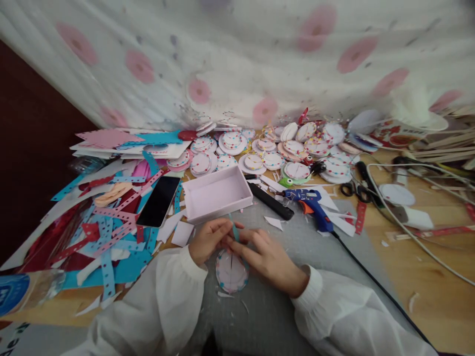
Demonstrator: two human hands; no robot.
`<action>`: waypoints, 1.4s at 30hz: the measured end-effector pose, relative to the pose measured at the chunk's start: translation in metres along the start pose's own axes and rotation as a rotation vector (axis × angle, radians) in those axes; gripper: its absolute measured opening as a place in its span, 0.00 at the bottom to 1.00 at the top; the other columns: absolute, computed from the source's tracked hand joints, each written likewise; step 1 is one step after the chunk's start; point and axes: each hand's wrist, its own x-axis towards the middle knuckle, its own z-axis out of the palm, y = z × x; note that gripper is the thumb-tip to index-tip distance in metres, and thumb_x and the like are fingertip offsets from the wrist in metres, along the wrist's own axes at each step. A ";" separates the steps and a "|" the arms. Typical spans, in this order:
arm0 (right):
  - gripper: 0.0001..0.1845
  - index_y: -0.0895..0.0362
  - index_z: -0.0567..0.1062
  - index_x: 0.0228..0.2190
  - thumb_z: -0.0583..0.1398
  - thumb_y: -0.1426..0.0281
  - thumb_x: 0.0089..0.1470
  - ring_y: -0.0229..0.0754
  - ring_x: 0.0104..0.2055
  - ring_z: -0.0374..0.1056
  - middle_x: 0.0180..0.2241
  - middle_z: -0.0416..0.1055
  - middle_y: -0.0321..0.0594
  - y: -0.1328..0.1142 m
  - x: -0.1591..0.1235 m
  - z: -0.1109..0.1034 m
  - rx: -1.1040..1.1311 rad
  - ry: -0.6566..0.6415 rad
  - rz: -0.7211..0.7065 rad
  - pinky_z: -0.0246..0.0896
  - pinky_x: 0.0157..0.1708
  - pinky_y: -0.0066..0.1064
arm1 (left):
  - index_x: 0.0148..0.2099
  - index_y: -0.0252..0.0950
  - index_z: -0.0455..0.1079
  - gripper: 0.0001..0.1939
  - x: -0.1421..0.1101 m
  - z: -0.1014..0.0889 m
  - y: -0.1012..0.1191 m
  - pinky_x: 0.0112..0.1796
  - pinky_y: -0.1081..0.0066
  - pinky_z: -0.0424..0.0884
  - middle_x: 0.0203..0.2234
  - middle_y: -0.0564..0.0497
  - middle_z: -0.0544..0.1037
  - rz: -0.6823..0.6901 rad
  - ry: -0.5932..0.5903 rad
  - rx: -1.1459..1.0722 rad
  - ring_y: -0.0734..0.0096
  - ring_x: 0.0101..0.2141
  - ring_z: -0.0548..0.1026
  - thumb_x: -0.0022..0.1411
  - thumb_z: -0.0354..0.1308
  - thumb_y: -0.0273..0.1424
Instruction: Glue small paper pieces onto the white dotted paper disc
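Note:
My left hand [210, 241] and my right hand [265, 254] meet over the grey cutting mat [267, 314]. Between their fingertips a narrow light-blue strip [235, 230] stands up, and both hands pinch it. Just below the fingers lies a white paper disc [232, 272] with coloured beads around its edge and dark lines across its middle. The fingers partly cover the disc's upper edge, and whether they touch it I cannot tell. A shallow white box [218, 213] sits right beyond my hands.
A blue glue gun [310, 203] with a black cord lies right of centre, near a black cutter-like tool [270, 200] and scissors [356, 190]. Several beaded paper discs [256, 160] line the back. Leftward are a phone [159, 201], dotted paper strips [107, 267] and a plastic bottle [33, 291].

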 end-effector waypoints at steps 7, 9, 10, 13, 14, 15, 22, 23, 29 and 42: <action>0.14 0.57 0.71 0.48 0.53 0.72 0.61 0.42 0.38 0.66 0.35 0.70 0.44 0.007 -0.004 0.001 0.000 0.007 0.031 0.65 0.35 0.32 | 0.49 0.30 0.73 0.24 0.000 0.000 0.000 0.23 0.79 0.68 0.26 0.46 0.78 -0.027 -0.042 -0.016 0.72 0.24 0.77 0.57 0.62 0.43; 0.14 0.57 0.72 0.47 0.52 0.71 0.61 0.42 0.36 0.66 0.35 0.70 0.45 0.010 -0.005 -0.001 -0.010 0.003 0.024 0.65 0.34 0.33 | 0.50 0.30 0.73 0.24 -0.001 0.001 0.001 0.25 0.78 0.70 0.25 0.46 0.79 -0.035 -0.063 -0.016 0.70 0.25 0.78 0.57 0.62 0.42; 0.14 0.58 0.72 0.46 0.52 0.72 0.62 0.42 0.36 0.66 0.34 0.70 0.45 0.011 -0.006 -0.002 -0.016 0.004 0.014 0.65 0.33 0.33 | 0.50 0.30 0.73 0.24 -0.002 0.002 0.002 0.26 0.77 0.70 0.25 0.46 0.79 -0.038 -0.075 -0.016 0.70 0.26 0.78 0.57 0.63 0.42; 0.14 0.58 0.73 0.45 0.50 0.72 0.63 0.40 0.34 0.66 0.33 0.71 0.44 0.016 -0.008 -0.004 -0.037 0.008 -0.018 0.64 0.32 0.32 | 0.50 0.31 0.73 0.24 -0.003 0.004 0.003 0.30 0.75 0.73 0.26 0.46 0.80 -0.049 -0.106 -0.026 0.69 0.28 0.79 0.56 0.64 0.40; 0.14 0.57 0.73 0.45 0.50 0.72 0.63 0.40 0.33 0.66 0.33 0.71 0.43 0.018 -0.008 -0.005 -0.042 0.004 -0.022 0.64 0.31 0.31 | 0.50 0.31 0.73 0.23 -0.004 0.005 0.004 0.31 0.75 0.73 0.27 0.46 0.80 -0.053 -0.111 -0.033 0.69 0.28 0.79 0.55 0.64 0.40; 0.14 0.57 0.72 0.45 0.50 0.72 0.63 0.40 0.33 0.66 0.33 0.71 0.43 0.019 -0.009 -0.006 -0.043 -0.003 -0.021 0.64 0.31 0.31 | 0.49 0.31 0.73 0.23 -0.004 0.005 0.004 0.32 0.74 0.74 0.27 0.46 0.80 -0.056 -0.109 -0.042 0.69 0.29 0.79 0.55 0.65 0.40; 0.16 0.57 0.69 0.50 0.50 0.71 0.63 0.41 0.37 0.66 0.36 0.70 0.43 0.022 -0.013 -0.004 0.031 -0.044 0.035 0.66 0.35 0.30 | 0.47 0.29 0.74 0.23 -0.002 0.006 0.003 0.36 0.71 0.76 0.31 0.43 0.81 -0.075 -0.029 -0.089 0.67 0.32 0.80 0.53 0.66 0.39; 0.16 0.56 0.69 0.50 0.50 0.71 0.63 0.41 0.37 0.66 0.37 0.70 0.42 0.022 -0.013 -0.003 0.047 -0.056 0.053 0.66 0.36 0.30 | 0.46 0.29 0.74 0.22 -0.002 0.006 0.002 0.36 0.71 0.76 0.32 0.43 0.81 -0.073 -0.019 -0.087 0.67 0.32 0.80 0.53 0.66 0.39; 0.17 0.55 0.68 0.51 0.50 0.72 0.62 0.41 0.37 0.65 0.37 0.69 0.42 0.023 -0.015 -0.002 0.109 -0.126 0.090 0.65 0.35 0.31 | 0.46 0.30 0.75 0.21 -0.002 0.007 0.002 0.40 0.69 0.76 0.36 0.42 0.81 -0.056 0.009 -0.069 0.66 0.35 0.80 0.53 0.67 0.37; 0.22 0.59 0.60 0.55 0.51 0.76 0.59 0.44 0.40 0.65 0.38 0.68 0.47 0.021 -0.011 -0.013 0.325 -0.076 0.073 0.68 0.37 0.35 | 0.49 0.29 0.73 0.25 -0.003 0.004 -0.002 0.42 0.62 0.75 0.33 0.42 0.81 -0.068 -0.010 -0.108 0.61 0.35 0.81 0.51 0.68 0.37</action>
